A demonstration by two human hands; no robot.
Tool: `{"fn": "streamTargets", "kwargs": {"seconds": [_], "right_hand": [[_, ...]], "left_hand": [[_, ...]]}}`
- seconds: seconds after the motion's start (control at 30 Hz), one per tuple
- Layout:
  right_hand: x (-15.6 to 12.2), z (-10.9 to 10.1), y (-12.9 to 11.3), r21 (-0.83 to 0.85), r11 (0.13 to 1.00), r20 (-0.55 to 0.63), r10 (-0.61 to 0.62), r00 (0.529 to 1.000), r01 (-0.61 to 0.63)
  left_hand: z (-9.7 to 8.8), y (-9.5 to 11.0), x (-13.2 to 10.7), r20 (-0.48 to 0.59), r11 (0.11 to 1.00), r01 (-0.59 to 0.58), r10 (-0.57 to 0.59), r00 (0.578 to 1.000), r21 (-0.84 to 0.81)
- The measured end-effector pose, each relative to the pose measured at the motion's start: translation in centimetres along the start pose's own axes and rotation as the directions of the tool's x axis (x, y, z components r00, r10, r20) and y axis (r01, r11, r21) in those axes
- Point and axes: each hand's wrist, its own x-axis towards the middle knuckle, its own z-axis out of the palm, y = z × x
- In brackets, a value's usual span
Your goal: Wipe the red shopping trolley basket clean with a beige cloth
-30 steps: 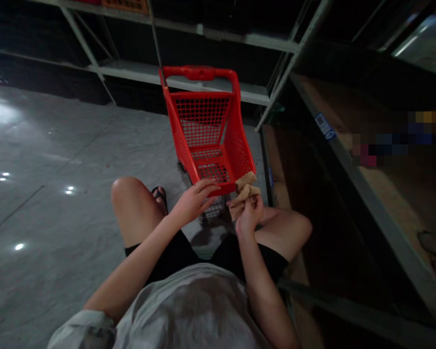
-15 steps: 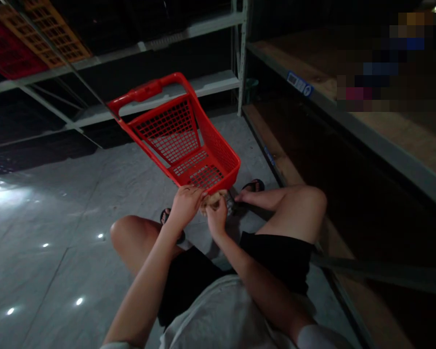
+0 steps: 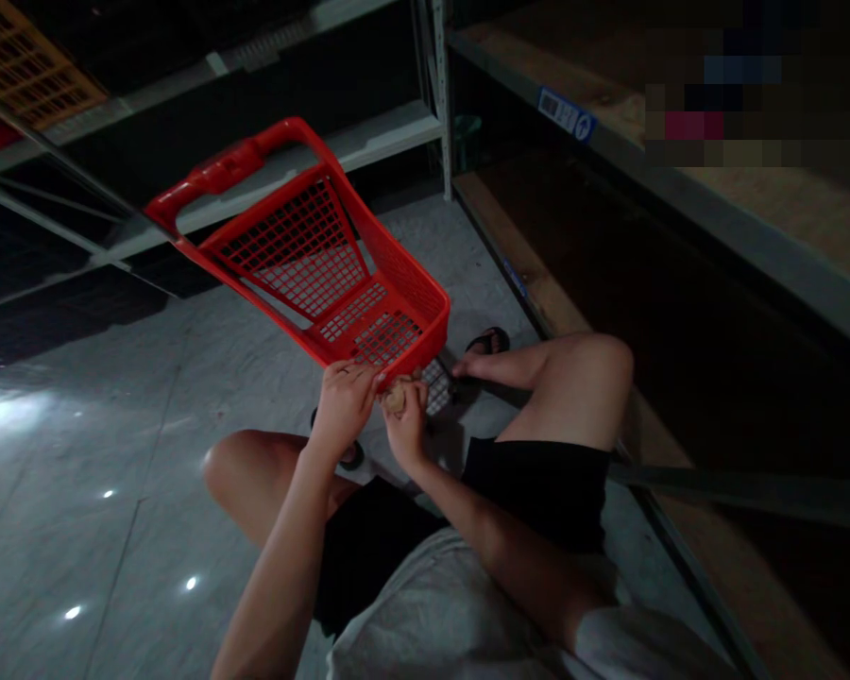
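A red plastic shopping cart (image 3: 400, 250) with grid-patterned walls stands in front of me, its near end between my knees. My left hand (image 3: 346, 401) is closed over the near rim of its basket, fingers on the edge. Beside it my right hand (image 3: 407, 420) is closed around a crumpled tan cloth (image 3: 395, 397), pressing it near the cart's front end. Part of the cloth is hidden by my fingers. Below the right hand, a grey mesh-like lower part of the cart (image 3: 439, 385) shows.
Metal shelving (image 3: 368, 142) runs behind the cart, with an orange crate (image 3: 39, 66) at upper left. To my right is a rack with wooden boards (image 3: 715, 151) and a blue label (image 3: 567, 115). The grey floor (image 3: 156, 397) reflects lights at left. A thin pole slants across the upper left.
The view has shifted, so the cart sits further left and larger. My right hand and the tan cloth have moved slightly left, closer to my left hand, which stays on the rim.
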Motion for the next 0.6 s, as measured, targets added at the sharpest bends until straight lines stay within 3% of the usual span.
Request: {"fn": "streamTargets", "kwargs": {"seconds": [0.07, 0.1, 0.27, 0.33, 0.4, 0.5, 0.6], "right_hand": [[-1.0, 0.1, 0.1, 0.025, 0.999, 0.003, 0.04, 0.999, -0.04], [-0.2, -0.2, -0.1, 0.04, 0.998, -0.031, 0.048, 0.998, -0.046], [10.7, -3.0, -1.7, 0.06, 0.995, -0.312, -0.056, 0.949, 0.078], [13.0, -3.4, -1.5, 0.049, 0.994, -0.371, -0.077, 0.925, 0.102], [11.8, -3.1, -0.2, 0.044, 0.998, -0.354, -0.033, 0.935, 0.052], [5.7, -1.6, 2.7, 0.04, 0.996, -0.166, 0.083, 0.983, -0.077], [0.7, -0.4, 4.9, 0.068, 0.987, -0.017, 0.145, 0.989, -0.143]], "left_hand": [[0.0, -0.2, -0.2, -0.006, 1.0, 0.006, -0.005, 1.0, 0.008], [0.0, -0.2, -0.3, -0.008, 1.0, 0.007, -0.007, 1.0, 0.01], [-0.3, -0.1, -0.7, 0.0, 1.0, -0.003, 0.003, 1.0, -0.007], [-0.4, 0.2, -0.6, 0.006, 1.0, 0.003, -0.003, 1.0, -0.012], [-0.4, 0.4, -0.4, 0.004, 1.0, 0.022, -0.022, 1.0, -0.017], [-0.4, 0.6, -0.2, -0.01, 0.999, 0.045, -0.046, 0.999, -0.021], [-0.6, 0.4, -0.5, -0.022, 0.999, 0.049, -0.049, 0.999, 0.001]]}}
